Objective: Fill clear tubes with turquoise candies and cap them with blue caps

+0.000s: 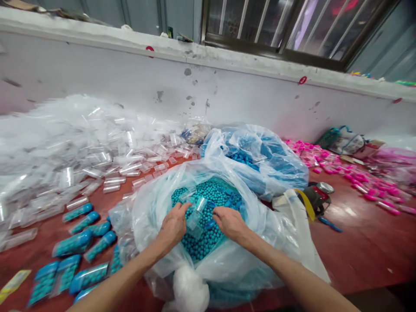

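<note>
A white plastic bag [146, 203] stands open in front of me, full of small teal beads [203, 247]. Both hands reach into its mouth. My left hand [173, 223] is closed, its fingertips at the edge of a clear plastic tube [194, 220] lying over the beads. Beside that tube, another clear tube [201, 203] catches the light. My right hand [230, 222] is pinched just above the beads; what its fingertips hold, if anything, is too small to make out. Several blue caps [231, 200] rest on the beads, some close to the right fingers.
Clear tubes [68, 177] form a large heap at left. Filled, blue-capped tubes [73, 242] lie nearer on the red table [351, 242]. Behind stands a bag of blue caps [260, 151]. Pink-capped tubes [367, 182] and a dark object with a yellow strap [305, 203] are at right.
</note>
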A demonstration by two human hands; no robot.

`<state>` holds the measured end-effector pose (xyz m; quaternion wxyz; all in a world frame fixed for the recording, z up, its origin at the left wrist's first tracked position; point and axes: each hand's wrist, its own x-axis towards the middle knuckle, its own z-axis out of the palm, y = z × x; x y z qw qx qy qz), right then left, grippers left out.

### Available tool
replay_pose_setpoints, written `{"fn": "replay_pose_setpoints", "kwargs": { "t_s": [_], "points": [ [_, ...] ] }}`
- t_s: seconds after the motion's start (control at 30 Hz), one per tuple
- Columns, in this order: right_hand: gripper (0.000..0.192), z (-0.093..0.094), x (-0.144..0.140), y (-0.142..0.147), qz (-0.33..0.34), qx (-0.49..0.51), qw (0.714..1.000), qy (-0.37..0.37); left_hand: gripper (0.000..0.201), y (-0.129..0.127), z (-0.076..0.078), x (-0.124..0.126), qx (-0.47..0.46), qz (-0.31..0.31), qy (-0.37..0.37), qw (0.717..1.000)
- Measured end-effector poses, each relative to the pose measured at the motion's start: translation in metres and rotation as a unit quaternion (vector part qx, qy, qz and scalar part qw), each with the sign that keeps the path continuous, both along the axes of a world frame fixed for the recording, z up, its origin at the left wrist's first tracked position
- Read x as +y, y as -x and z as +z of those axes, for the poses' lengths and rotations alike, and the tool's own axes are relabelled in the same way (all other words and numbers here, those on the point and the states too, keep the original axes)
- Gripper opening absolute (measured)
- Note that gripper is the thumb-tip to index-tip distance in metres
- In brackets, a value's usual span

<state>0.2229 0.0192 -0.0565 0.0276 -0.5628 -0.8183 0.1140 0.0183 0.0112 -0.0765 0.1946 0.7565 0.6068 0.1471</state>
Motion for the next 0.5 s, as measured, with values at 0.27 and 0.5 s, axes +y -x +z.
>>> {"fn": "replay_pose_setpoints", "kwargs": {
  "t_s": [0.27, 0.5],
  "points": [
    [0.019, -0.027, -0.015, 0.034, 0.080, -0.038, 0.995, 0.035, 0.042, -0.004, -0.027, -0.025, 0.124, -0.156, -0.016, 0.980],
    [0.015, -0.026, -0.012, 0.005, 0.021, -0.038, 0.998, 0.040, 0.031, -0.011, -0.036, -0.018, 0.149, -0.098, -0.001, 0.984]
  ]
}}
